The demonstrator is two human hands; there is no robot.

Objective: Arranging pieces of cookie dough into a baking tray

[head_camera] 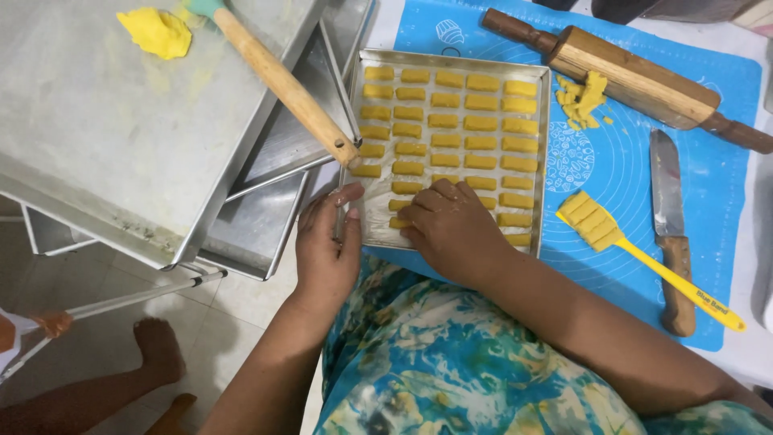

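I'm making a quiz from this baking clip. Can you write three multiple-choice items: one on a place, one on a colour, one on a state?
1. Where does the knife lie?
A. on the blue mat
B. in the baking tray
C. on the floor

2. What colour are the dough pieces?
A. white
B. yellow
C. brown

3. What is the left hand doing?
A. holding the rolling pin
B. gripping the baking tray at its near left edge
C. hanging free

Answers:
1. A, it rests on the mat, right of the tray.
2. B, all rows look yellow.
3. B, its fingers curl over the rim.
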